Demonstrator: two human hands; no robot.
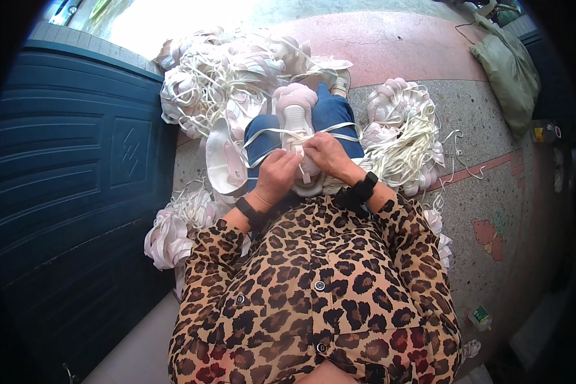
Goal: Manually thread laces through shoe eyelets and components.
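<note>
A pale pink and white shoe upper [296, 109] lies on my lap, between my knees in blue jeans. My left hand [275, 176] and my right hand [326, 153] meet at its near end, fingers pinched on a white lace [339, 136] that loops out to both sides across my legs. Each wrist carries a black band. My sleeves are leopard print.
Piles of pink shoe uppers and white laces lie to the left [198, 83], to the right [400, 128] and beside my left hip [169, 233]. A dark blue panelled door [64, 166] stands at the left. A green sack [509, 67] lies far right on the speckled floor.
</note>
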